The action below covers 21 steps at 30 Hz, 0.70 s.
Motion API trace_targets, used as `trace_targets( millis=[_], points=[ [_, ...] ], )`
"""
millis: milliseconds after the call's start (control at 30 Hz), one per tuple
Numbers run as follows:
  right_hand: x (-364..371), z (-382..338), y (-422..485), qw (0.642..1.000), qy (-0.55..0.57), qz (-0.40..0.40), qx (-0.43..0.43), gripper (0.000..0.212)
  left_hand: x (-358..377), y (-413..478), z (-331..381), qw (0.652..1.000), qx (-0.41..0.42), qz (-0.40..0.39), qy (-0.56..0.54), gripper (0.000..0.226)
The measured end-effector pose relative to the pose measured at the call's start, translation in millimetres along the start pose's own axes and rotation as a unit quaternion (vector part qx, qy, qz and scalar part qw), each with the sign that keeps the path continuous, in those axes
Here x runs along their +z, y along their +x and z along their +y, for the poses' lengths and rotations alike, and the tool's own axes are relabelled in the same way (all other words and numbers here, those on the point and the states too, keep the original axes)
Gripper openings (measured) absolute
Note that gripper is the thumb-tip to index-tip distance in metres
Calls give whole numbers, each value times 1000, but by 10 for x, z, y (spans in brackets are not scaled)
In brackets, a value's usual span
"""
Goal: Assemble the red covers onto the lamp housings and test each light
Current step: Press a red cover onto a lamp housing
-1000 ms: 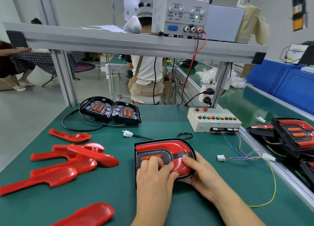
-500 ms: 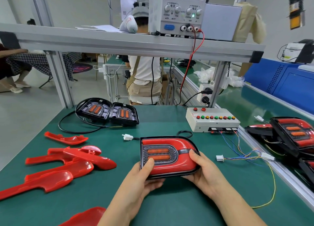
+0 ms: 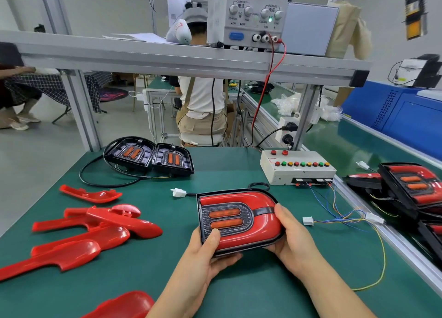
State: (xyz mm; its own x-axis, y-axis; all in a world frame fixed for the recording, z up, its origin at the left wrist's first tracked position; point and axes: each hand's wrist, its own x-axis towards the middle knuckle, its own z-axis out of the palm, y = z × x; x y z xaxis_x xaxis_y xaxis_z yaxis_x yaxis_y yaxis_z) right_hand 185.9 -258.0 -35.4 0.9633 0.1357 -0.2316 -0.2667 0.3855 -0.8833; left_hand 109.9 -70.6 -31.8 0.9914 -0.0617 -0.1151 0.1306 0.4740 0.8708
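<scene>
Green matting covers the worktop (image 3: 239,284) in front of us, and on the shelf (image 3: 167,59) above it stands a grey power supply (image 3: 246,16) with red digits lit. To our left lies a loose spread of red covers (image 3: 95,229). At the far right, finished lamps (image 3: 411,186) are stacked together. Two black housings (image 3: 148,157) sit side by side at the back left, a black cable looping round them. A white switch box (image 3: 296,171) with coloured buttons stands at the back right. Near the middle we hold the lamp (image 3: 241,224), red cover fitted, tilted toward us. Our left hand (image 3: 203,255) has its grip closed on the near left corner, thumb on the face, and our right hand (image 3: 294,243) grips the rounded end. Its white plug (image 3: 178,192) lies just behind, well apart from the white connector (image 3: 308,221) on the box's wires.
</scene>
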Motion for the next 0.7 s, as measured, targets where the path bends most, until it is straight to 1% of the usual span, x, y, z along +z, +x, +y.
trace_targets(
  millis=[67, 133, 167, 267, 333, 433, 533, 600, 633, 667, 700],
  points=[
    [-15, -7, 19, 999, 21, 27, 21, 42, 29, 3, -19, 1000, -4, 12, -20, 35],
    [-3, -17, 29, 999, 22, 33, 28, 49, 71, 8, -35, 998, -12, 38, -43, 30],
    [8, -16, 28, 999, 21, 26, 25, 48, 95, 10, -38, 997, -16, 55, -59, 29],
    [43, -2, 16, 1000, 8, 4, 9, 36, 159, 14, -33, 990, -19, 102, -91, 27],
    [63, -5, -1, 1000, -4, -2, 3, 31, 173, 10, -30, 990, -26, 112, -85, 27],
    [81, -11, -19, 1000, -21, -1, -2, 30, 168, -14, -8, 992, -60, 106, -45, 27],
    [93, 1, -28, 999, -36, 6, -1, 29, 127, -27, 44, 989, -90, 104, 44, 31],
    [88, 10, -39, 999, -40, 7, 6, 29, 78, -39, 120, 978, -85, 103, 162, 33],
    [76, 14, -47, 999, -41, 9, 10, 28, 46, -52, 180, 963, -78, 100, 239, 32],
    [62, 16, -57, 999, -42, 10, 15, 28, 18, -61, 259, 940, -70, 95, 321, 30],
    [46, 18, -68, 999, -42, 12, 20, 27, -13, -56, 341, 908, -65, 90, 403, 28]
  ],
)
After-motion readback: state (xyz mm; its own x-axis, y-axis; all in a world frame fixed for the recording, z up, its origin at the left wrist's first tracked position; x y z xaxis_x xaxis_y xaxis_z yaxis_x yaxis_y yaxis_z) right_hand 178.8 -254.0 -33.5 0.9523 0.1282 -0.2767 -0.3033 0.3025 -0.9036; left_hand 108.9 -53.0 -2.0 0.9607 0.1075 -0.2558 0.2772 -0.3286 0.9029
